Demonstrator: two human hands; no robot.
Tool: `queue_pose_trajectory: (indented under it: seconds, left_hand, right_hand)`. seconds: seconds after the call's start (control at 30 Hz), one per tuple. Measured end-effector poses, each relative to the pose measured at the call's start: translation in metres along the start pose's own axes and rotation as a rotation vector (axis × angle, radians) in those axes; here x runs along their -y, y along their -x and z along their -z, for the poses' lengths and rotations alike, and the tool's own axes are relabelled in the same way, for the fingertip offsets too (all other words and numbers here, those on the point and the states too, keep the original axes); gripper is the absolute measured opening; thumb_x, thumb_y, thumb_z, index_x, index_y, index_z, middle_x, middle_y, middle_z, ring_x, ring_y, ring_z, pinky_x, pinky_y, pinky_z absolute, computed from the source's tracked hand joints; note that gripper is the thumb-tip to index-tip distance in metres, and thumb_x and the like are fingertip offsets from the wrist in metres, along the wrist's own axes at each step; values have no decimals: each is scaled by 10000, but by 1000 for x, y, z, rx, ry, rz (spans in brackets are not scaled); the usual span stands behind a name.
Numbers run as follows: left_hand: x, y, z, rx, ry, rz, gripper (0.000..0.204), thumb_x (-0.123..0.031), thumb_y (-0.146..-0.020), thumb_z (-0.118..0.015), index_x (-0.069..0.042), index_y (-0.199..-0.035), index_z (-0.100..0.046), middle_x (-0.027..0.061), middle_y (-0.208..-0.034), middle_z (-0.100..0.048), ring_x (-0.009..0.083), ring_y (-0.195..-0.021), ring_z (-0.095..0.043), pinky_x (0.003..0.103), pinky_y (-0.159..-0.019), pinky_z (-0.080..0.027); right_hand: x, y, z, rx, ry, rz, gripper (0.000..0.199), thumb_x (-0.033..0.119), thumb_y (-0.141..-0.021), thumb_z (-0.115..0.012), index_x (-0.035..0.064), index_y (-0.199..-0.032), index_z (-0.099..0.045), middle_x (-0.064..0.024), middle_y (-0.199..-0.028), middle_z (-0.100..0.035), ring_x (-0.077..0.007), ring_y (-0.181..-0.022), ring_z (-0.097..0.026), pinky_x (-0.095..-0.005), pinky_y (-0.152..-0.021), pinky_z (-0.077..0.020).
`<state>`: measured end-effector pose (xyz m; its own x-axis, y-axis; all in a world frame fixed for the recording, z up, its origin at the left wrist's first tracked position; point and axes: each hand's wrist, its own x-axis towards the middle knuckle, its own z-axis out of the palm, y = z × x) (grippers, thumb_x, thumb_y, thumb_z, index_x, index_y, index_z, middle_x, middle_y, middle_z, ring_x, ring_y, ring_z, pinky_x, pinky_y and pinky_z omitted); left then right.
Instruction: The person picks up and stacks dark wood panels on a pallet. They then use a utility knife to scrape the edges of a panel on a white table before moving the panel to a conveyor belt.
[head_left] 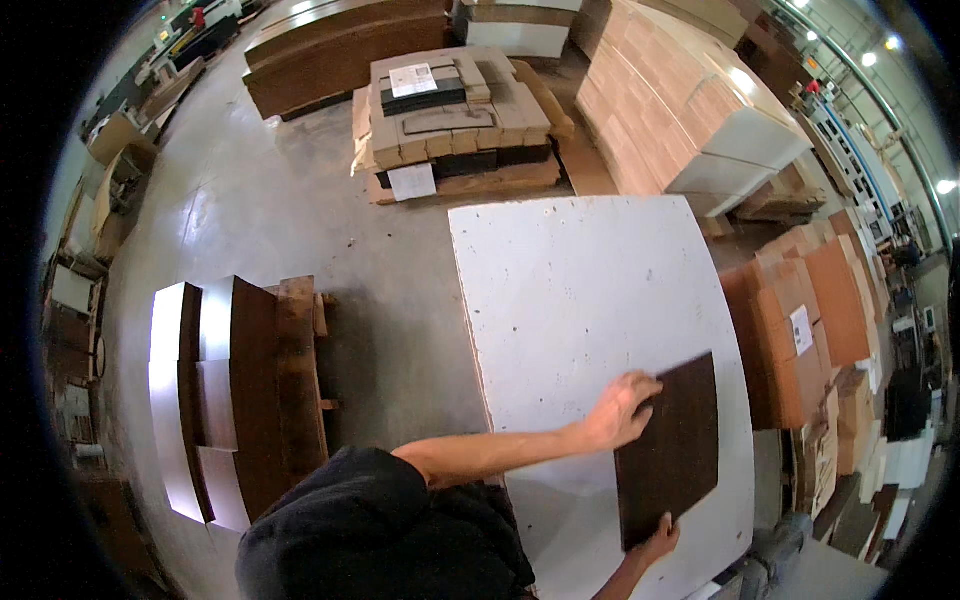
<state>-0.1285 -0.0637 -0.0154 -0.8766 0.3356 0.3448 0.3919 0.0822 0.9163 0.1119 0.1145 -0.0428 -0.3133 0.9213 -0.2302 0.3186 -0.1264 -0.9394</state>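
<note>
A dark brown wood-grain panel (672, 450) is tilted over the white, scuffed tabletop (590, 290). At the panel's upper left edge is my left hand (615, 412), its fingers curled against the edge. My right hand (655, 545) grips the near lower edge; its thumb shows against the panel and the other fingers are hidden. Whether any part of the panel rests on the table cannot be made out.
Stacked dark panels (235, 390) lie on a wooden pallet (300, 370) to my left. Beyond the table stand a pallet of flat cardboard pieces (460, 110) and a tall stack of light boards (670, 100). Brown cardboard boxes (780, 340) line the right side.
</note>
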Motion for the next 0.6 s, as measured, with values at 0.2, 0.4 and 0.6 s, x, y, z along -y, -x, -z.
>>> queue_pose_trajectory:
  seconds: [0.2,0.4,0.6]
  left_hand:
    - [-2,57,84,-30,-12,73,431,-19,-853,-665,-48,-1278,-597,192,-1356,-549,372,-1255,-541,444,-1042,-476]
    - [149,268,254,-182,-299,865,355,-94,-788,-671,-12,-1132,-702,192,-1108,-698,277,-986,-693,360,-859,-561]
    - [263,419,414,-498,-588,1566,283,-130,-765,-638,-18,-1005,-740,199,-1040,-725,322,-995,-699,407,-856,-546]
  right_hand:
    - [-74,-40,-4,55,547,456,471,150,-901,-710,-40,-1304,-559,-172,-1320,-549,-284,-1182,-535,-389,-1000,-456]
    - [-30,37,-77,227,404,370,480,227,-909,-689,-12,-1305,-560,-166,-1298,-502,-289,-1158,-520,-398,-955,-474]
    - [3,79,-171,435,369,486,445,247,-966,-615,-20,-1315,-542,-153,-1284,-500,-254,-1177,-503,-398,-972,-465]
